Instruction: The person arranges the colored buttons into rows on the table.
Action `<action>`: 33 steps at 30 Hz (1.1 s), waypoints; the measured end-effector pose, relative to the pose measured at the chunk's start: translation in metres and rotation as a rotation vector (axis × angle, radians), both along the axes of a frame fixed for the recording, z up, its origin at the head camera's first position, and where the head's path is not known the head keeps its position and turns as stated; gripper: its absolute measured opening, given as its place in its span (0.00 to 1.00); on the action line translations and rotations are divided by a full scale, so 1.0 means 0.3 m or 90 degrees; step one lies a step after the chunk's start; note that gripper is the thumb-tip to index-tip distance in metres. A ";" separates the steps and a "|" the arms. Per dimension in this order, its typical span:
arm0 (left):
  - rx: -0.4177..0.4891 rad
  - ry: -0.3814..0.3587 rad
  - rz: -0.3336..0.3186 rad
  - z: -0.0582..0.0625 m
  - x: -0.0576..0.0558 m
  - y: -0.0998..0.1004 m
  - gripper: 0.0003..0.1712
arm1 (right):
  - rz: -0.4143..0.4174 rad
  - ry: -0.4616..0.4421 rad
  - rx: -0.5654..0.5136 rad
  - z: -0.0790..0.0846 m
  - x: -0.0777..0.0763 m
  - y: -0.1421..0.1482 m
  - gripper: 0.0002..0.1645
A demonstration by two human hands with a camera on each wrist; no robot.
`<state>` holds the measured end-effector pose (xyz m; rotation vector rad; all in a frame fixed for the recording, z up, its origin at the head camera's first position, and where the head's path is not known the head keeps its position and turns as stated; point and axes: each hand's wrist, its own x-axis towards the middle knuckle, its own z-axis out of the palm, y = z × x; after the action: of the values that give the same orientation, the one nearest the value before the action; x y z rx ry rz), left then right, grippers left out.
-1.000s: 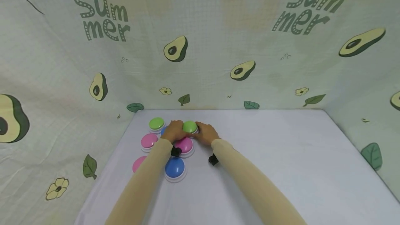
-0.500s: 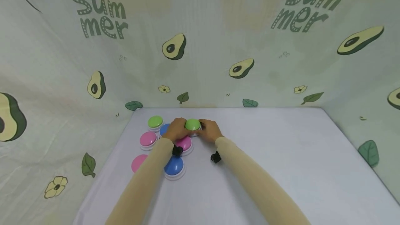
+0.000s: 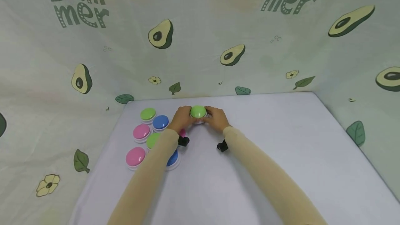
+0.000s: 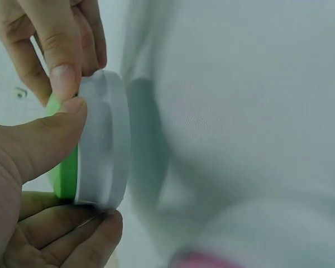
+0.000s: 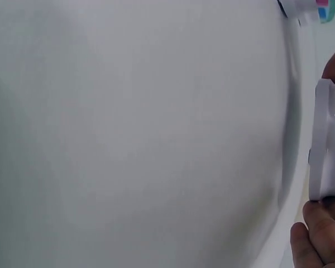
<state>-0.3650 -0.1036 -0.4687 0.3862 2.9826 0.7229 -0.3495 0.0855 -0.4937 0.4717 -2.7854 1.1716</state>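
Both hands grip a green dome push button (image 3: pixel 198 111) with a white round base, one hand at each side. My left hand (image 3: pixel 182 119) holds its left side; in the left wrist view the thumb lies along the white base (image 4: pixel 103 139) and the other fingers curl under its lower rim. Opposite it, my right hand (image 3: pixel 217 119) holds the right side, thumb close to the left thumb. A shadow of the button falls on the white table (image 4: pixel 240 84), apart from the base. The right wrist view catches only part of the base (image 5: pixel 326 139) and some fingertips.
Left of the hands stand more buttons: green (image 3: pixel 148 114), blue (image 3: pixel 160 122), pink (image 3: pixel 141 131), a second green (image 3: pixel 152 140) and a front pink one (image 3: pixel 135 156). The left forearm partly covers another blue button (image 3: pixel 173 159) and a pink one (image 3: pixel 182 133). A printed cloth (image 3: pixel 200 68) hangs behind the table.
Both hands have carried the green button rightward, away from the group of buttons. The blue button behind the left hand shows more now, and a second green one has come into sight. The head view has tilted down.
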 end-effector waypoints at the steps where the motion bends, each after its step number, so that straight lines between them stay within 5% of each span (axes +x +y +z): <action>1: 0.005 0.004 0.000 -0.003 -0.003 0.007 0.31 | 0.000 0.001 -0.003 0.003 -0.001 0.008 0.38; 19: 0.107 0.040 0.054 -0.080 0.042 0.165 0.34 | -0.005 -0.005 0.005 -0.039 0.006 0.149 0.40; 33: 0.128 0.037 0.027 -0.108 0.007 0.255 0.37 | -0.028 -0.028 0.010 -0.036 0.009 0.255 0.39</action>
<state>-0.3629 -0.0270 -0.5011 0.3585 2.9884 1.0383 -0.3466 0.1620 -0.5045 0.3895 -2.8288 1.1660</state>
